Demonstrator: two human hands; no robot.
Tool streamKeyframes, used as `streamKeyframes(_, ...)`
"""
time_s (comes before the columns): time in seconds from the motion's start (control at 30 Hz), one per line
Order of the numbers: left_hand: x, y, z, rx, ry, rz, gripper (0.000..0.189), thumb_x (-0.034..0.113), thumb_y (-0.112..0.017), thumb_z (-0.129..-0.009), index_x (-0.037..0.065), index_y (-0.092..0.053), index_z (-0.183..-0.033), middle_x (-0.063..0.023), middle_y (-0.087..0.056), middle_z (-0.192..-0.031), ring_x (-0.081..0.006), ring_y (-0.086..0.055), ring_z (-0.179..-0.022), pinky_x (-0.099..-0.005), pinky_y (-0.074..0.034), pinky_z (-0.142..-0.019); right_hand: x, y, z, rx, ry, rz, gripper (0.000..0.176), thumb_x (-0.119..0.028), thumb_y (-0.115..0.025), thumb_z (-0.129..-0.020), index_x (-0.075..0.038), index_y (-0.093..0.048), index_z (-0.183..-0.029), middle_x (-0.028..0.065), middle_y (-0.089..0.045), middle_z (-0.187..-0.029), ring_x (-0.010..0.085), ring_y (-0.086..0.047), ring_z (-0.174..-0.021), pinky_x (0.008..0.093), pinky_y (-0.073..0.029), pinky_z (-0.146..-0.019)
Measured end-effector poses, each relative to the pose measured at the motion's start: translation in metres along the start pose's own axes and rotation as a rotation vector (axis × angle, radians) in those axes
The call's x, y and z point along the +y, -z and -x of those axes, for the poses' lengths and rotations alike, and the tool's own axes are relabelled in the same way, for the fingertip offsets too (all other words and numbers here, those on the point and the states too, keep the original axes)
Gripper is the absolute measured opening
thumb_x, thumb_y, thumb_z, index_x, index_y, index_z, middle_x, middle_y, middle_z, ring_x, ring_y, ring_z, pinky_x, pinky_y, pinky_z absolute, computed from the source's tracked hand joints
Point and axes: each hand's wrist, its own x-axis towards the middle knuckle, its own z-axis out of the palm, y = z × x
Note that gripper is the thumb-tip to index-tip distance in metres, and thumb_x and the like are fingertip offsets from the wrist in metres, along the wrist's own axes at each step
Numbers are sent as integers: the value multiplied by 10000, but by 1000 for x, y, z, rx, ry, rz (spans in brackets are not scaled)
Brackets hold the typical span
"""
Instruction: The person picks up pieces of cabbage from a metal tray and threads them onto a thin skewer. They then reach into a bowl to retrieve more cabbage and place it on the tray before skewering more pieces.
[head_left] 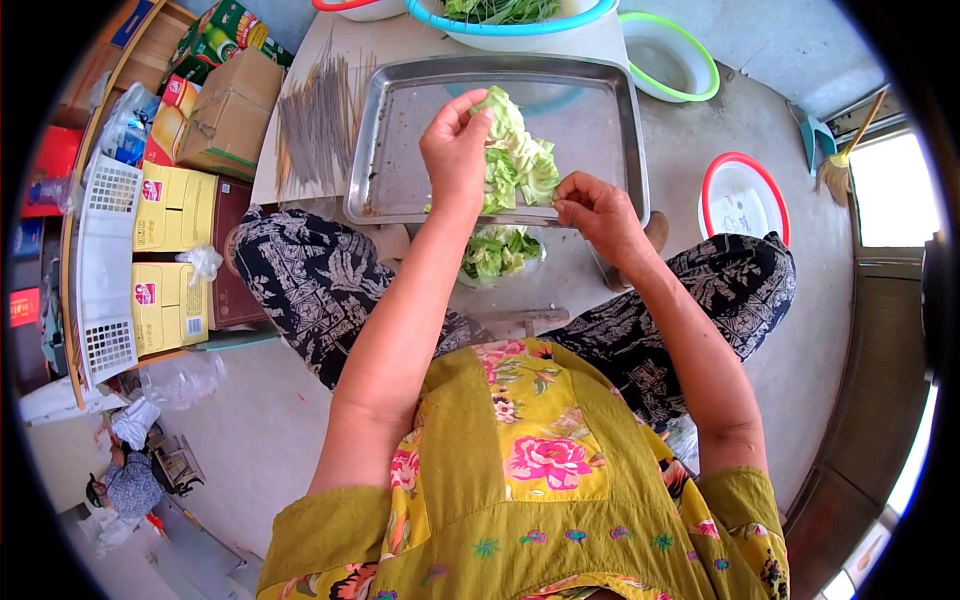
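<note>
Thin skewers (318, 120) left of the fingers; left hand (455, 150) pinches lettuce leaves (515, 155) over metal tray (400, 125); right hand (603, 212), fingers narrow at leaf edge, hold unclear; step, judged: two-handed leaf handling; next move calls for steady left pinch

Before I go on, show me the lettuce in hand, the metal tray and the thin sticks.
Lettuce (524, 167): head view, middle of the leaves.
Metal tray (595, 140): head view, bare base, right of the lettuce.
Thin sticks (318, 130): head view, middle of the bundle.
</note>
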Motion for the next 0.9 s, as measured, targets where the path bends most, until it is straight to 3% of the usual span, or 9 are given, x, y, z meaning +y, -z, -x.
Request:
streamKeyframes(0.1,6,-1,1,20,41,27,230,33,-599,-850,5,-600,-1079,-44,-641,-920,-82,-596,-771,-233,-493,-647,5,-1,-1,-16,51,18,44,-19,-581,-849,-23,-560,-888,-28,-549,-706,23,-455,-639,187,-373,-552)
streamKeyframes(0.4,16,-5,4,8,122,27,216,44,-618,-840,1,-612,-1052,-45,-649,-913,-88,-598,-765,-234,-482,-633,-9,1,1,13,36,106,50,-22,-592,-829,-11,-568,-871,-14,-575,-694,43,-482,-631,207,-404,-566)
streamKeyframes(0.47,17,-5,5,-4,142,24,214,50,-621,-840,2,-615,-1048,-45,-652,-907,-88,-599,-761,-233,-481,-632,-12,0,0,70,82,151,49,-19,-603,-802,4,-575,-835,58,-608,-653,111,-566,-591,265,-450,-554)
streamKeyframes(0.9,19,-2,8,-21,222,92,262,54,-619,-842,4,-585,-1097,-55,-643,-971,-106,-603,-795,-245,-483,-675,-8,-1,-2,85,6,61,87,-50,-640,-785,4,-574,-770,46,-597,-620,84,-552,-571,247,-438,-532)
